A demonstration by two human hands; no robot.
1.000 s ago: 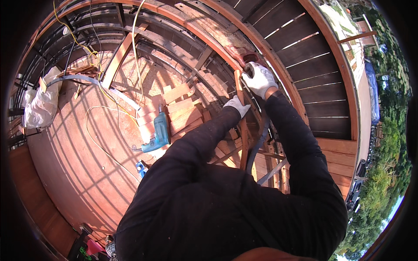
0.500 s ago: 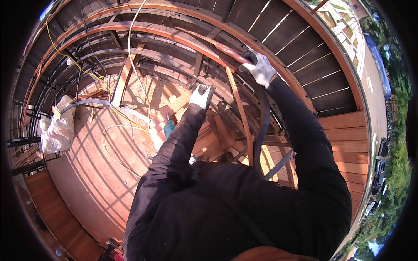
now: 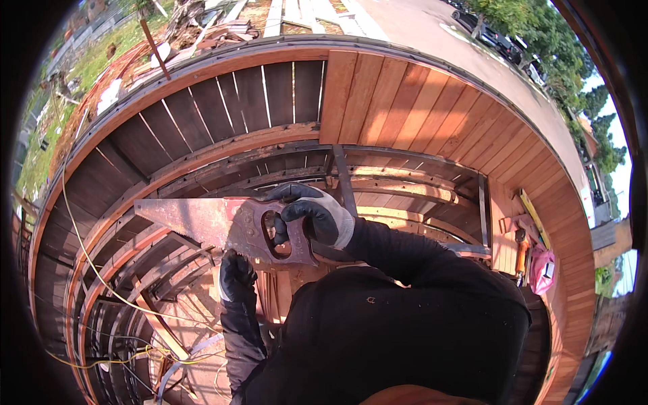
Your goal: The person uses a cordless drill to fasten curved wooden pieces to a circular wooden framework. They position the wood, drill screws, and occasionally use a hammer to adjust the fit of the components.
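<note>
A hand saw (image 3: pixel 202 219) with a worn, rust-stained blade and a dark reddish handle is held broadside in front of me, its tip pointing left. My right hand (image 3: pixel 317 216), in a white and black glove, is wrapped round the handle, with fingers through its opening. Just under the blade, close to the handle end, is my gloved left hand (image 3: pixel 236 277). Its fingers are curled up against the toothed edge; whether anything is pinched in them is hidden. Beneath the saw runs a curved wooden frame (image 3: pixel 263 140) of reddish and dark beams.
Reddish boards (image 3: pixel 412 101) cover the curved bench top ahead and right; dark slats (image 3: pixel 250 94) lie left of them. An orange-handled tool (image 3: pixel 522 251), a yellow level (image 3: pixel 534 217) and a pink bag (image 3: pixel 541 268) rest at right. A yellow cable (image 3: pixel 101 277) hangs at left.
My view has swung right along the curved bench. The saw, seen edge-on before in my right hand, is now broadside near my body. My left hand has come beneath its blade.
</note>
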